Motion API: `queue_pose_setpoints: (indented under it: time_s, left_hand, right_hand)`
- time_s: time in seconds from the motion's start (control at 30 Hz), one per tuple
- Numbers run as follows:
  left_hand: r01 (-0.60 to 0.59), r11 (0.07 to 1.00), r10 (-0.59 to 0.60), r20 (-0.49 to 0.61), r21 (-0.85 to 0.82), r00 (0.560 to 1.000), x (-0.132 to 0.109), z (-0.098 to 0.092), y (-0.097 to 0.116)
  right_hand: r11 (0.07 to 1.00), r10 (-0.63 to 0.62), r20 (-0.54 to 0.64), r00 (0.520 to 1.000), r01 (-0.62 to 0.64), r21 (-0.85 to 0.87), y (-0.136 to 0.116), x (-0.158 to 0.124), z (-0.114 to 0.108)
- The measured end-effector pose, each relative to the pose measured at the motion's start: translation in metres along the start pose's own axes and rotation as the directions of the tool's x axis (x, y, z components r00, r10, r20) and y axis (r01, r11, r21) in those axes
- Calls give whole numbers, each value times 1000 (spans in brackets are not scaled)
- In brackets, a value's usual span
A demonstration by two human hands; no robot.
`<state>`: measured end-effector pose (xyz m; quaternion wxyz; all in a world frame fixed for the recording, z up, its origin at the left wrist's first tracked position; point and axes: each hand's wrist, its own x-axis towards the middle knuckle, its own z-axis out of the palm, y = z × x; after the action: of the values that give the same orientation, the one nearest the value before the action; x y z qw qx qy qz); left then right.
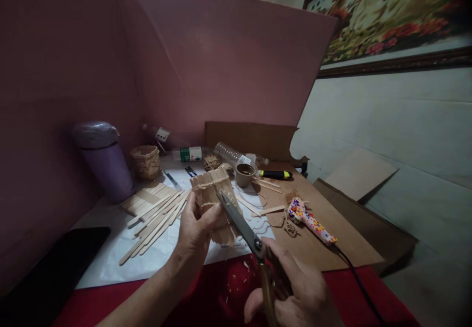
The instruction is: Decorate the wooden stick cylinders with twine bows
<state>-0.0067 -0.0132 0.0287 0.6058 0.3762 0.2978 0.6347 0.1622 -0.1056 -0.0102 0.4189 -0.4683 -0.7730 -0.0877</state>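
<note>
My left hand (pixel 197 228) is closed around a small craft piece of wooden sticks bound with twine (pixel 213 192), held upright above the white paper (pixel 110 263). My right hand (pixel 295 292) grips the handles of a pair of scissors (pixel 241 226). The scissor blades point up and left, and their tips touch the stick piece near my left fingers. A loose pile of flat wooden sticks (pixel 157 216) lies on the paper just left of my left hand.
A floral glue gun (pixel 309 221) with a black cord lies on brown cardboard (pixel 342 241) at right. Behind are a small brown cup (pixel 245 173), a yellow-black cutter (pixel 275 174), a plastic bottle (pixel 230 154), a woven basket (pixel 145 161) and a purple flask (pixel 105 160). A pink board (pixel 221 56) backs the table.
</note>
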Motion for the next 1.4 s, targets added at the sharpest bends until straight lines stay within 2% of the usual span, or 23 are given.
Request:
queue_pose_setpoints:
  time_s: [0.17, 0.33, 0.63, 0.87, 0.97, 1.07, 1.4]
  left_hand:
    - [4, 1000, -4, 7, -19, 1000, 0, 0, 2]
    - [11, 1000, -11, 8, -28, 1000, -2, 1, 3]
    - [-1, 1000, 1, 14, 17, 1000, 0, -2, -1]
    - [17, 998, -17, -1, 60, 1000, -3, 4, 5]
    - [21, 998, -21, -3, 57, 1000, -4, 6, 6]
    - [-1, 999, 0, 13, 40, 1000, -4, 4, 4]
    - [15, 999, -16, 42, 43, 999, -4, 1, 0]
  right_hand:
    - [995, 59, -86, 995, -52, 91, 2, -6, 14]
    - [993, 88, -152, 985, -73, 97, 2, -10, 24]
    - [996, 58, -13, 998, -57, 67, 0, -5, 13]
    - [987, 43, -63, 997, -52, -152, -4, 4, 6]
    - [976, 37, -100, 994, -58, -209, -6, 8, 4]
    - [968, 41, -89, 995, -62, -244, -6, 9, 4]
    - [987, 67, -40, 997, -73, -141, -2, 7, 10]
